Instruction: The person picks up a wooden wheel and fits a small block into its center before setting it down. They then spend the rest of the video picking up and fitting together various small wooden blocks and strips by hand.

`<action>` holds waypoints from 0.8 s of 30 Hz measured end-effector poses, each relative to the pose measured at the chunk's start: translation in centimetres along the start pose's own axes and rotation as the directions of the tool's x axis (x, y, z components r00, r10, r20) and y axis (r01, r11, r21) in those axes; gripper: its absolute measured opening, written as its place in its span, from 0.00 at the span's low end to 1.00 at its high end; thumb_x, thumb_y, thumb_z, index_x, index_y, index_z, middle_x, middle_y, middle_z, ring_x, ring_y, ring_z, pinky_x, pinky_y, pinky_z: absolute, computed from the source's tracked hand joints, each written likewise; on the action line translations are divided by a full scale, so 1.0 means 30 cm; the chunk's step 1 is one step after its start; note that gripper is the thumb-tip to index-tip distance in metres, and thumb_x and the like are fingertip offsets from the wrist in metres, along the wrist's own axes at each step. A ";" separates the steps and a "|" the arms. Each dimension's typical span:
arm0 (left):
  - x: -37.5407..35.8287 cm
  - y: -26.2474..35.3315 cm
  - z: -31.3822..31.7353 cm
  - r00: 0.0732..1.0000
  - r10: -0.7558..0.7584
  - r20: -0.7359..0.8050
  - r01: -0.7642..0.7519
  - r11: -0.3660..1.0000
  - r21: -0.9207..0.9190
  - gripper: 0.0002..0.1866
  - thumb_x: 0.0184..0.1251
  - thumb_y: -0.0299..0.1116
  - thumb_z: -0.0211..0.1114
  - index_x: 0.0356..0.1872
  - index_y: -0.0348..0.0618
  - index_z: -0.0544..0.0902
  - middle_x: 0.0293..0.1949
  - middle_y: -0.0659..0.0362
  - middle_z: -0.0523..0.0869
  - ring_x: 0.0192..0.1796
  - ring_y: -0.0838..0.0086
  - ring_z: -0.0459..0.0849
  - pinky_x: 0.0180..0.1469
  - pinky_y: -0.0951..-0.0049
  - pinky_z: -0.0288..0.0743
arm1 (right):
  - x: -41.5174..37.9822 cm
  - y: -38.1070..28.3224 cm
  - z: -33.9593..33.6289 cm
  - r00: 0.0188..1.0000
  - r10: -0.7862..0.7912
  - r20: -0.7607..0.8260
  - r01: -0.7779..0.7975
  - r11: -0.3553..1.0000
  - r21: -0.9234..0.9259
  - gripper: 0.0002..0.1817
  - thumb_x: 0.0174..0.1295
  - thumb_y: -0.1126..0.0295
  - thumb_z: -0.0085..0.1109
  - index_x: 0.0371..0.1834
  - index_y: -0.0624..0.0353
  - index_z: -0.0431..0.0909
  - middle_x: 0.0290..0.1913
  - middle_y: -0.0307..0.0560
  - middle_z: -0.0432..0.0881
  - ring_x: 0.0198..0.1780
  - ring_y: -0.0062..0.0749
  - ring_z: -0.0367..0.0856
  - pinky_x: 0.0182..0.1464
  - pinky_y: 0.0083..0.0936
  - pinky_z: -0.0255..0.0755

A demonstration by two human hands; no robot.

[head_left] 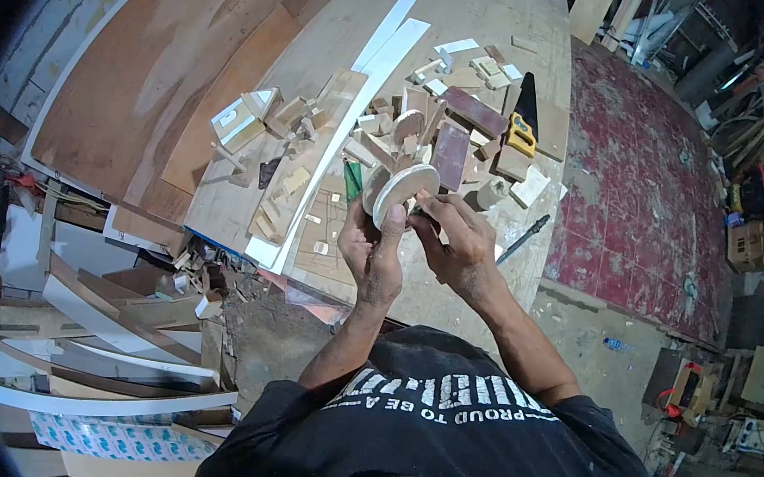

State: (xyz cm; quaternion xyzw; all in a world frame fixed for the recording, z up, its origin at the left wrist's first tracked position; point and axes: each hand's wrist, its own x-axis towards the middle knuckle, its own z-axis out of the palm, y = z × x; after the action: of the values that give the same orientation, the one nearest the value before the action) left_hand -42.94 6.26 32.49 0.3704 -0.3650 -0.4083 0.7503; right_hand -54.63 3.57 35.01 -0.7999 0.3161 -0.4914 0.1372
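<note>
My left hand (375,255) is closed around a pale round wooden disc (407,192), its thumb lying against the edge. The disc is part of a small wooden piece with a second round disc (408,128) farther away; how they are joined is partly hidden. My right hand (458,243) pinches at the near right side of the held disc, and what lies between its fingertips is too small to make out. Just right of that hand lies a slim dark tool (523,239). A green item (353,180) shows left of the disc.
Wood offcuts (301,118) and reddish-brown blocks (474,111) crowd the plywood table (328,42). A handsaw with a yellow handle (522,135) lies at the right. Long white strips (382,62) cross the table. Curved boards (113,401) are stacked at lower left.
</note>
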 end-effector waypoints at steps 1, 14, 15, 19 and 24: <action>-0.002 -0.003 -0.004 1.000 -0.002 -0.001 0.002 1.000 0.000 0.16 0.71 0.31 0.61 0.53 0.32 0.74 0.46 0.56 0.81 0.45 0.77 0.79 0.49 0.78 0.72 | -0.001 -0.006 0.002 0.999 0.029 -0.015 -0.028 0.999 0.023 0.17 0.54 0.82 0.65 0.48 0.68 0.76 0.35 0.54 0.81 0.32 0.43 0.84 0.30 0.31 0.77; 0.001 -0.007 0.004 0.997 0.074 -0.032 -0.072 0.996 0.059 0.14 0.71 0.31 0.60 0.51 0.32 0.75 0.45 0.56 0.81 0.46 0.77 0.78 0.51 0.76 0.70 | -0.022 -0.009 0.049 0.977 0.134 -0.164 -0.118 0.988 0.103 0.14 0.53 0.79 0.70 0.42 0.67 0.78 0.30 0.51 0.82 0.28 0.32 0.84 0.26 0.23 0.75; 0.000 -0.008 0.002 0.997 0.070 -0.032 -0.068 0.996 0.055 0.14 0.71 0.31 0.60 0.51 0.31 0.75 0.45 0.56 0.81 0.46 0.77 0.78 0.51 0.77 0.70 | -0.025 -0.006 0.053 0.977 0.135 -0.164 -0.119 0.987 0.104 0.14 0.53 0.79 0.70 0.42 0.67 0.78 0.30 0.51 0.82 0.28 0.32 0.84 0.26 0.23 0.75; -0.009 -0.003 0.004 1.000 0.022 0.007 -0.023 0.999 0.036 0.15 0.71 0.31 0.60 0.52 0.31 0.74 0.45 0.56 0.81 0.46 0.77 0.78 0.50 0.77 0.70 | -0.061 0.013 0.085 0.936 0.315 -0.159 -0.259 0.920 0.293 0.10 0.55 0.78 0.68 0.38 0.68 0.78 0.29 0.51 0.82 0.28 0.32 0.84 0.26 0.22 0.75; 0.001 -0.013 0.024 0.991 0.132 0.001 -0.131 0.988 0.080 0.17 0.71 0.31 0.60 0.54 0.29 0.73 0.45 0.56 0.81 0.47 0.77 0.78 0.51 0.76 0.71 | -0.047 -0.005 0.068 0.913 0.383 -0.140 -0.325 0.891 0.317 0.09 0.57 0.79 0.66 0.38 0.68 0.76 0.29 0.52 0.81 0.27 0.33 0.84 0.27 0.24 0.75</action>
State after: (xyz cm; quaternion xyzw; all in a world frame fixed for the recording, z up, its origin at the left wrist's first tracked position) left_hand -43.67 5.90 32.49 0.3758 -0.4031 -0.3424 0.7609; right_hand -53.25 4.39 33.13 -0.6466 0.3947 -0.5759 0.3073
